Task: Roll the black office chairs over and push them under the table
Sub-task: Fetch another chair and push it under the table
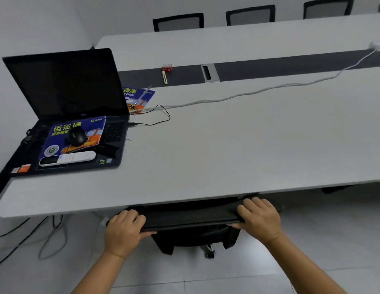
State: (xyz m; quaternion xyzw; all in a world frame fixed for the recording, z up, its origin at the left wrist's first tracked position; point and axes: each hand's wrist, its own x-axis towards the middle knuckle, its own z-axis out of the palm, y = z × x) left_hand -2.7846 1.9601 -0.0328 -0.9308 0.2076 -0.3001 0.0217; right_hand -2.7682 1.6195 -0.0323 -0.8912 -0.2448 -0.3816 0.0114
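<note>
Both hands, left hand [123, 231] and right hand [259, 217], gripped the chair [191, 217] backrest top beneath the desk [206, 145] edge, so a harder shove risked pinching fingers.

body: 2 bare forearms; no sleeves in view | hands [125, 230]: no gloves or rings

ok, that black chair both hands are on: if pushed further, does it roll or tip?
Probably rolls: a caster shows under the chair on smooth floor tile. Tipping seems unlikely, since the left hand and right hand grip the backrest top at both ends. Its mesh back may flex slightly.
</note>
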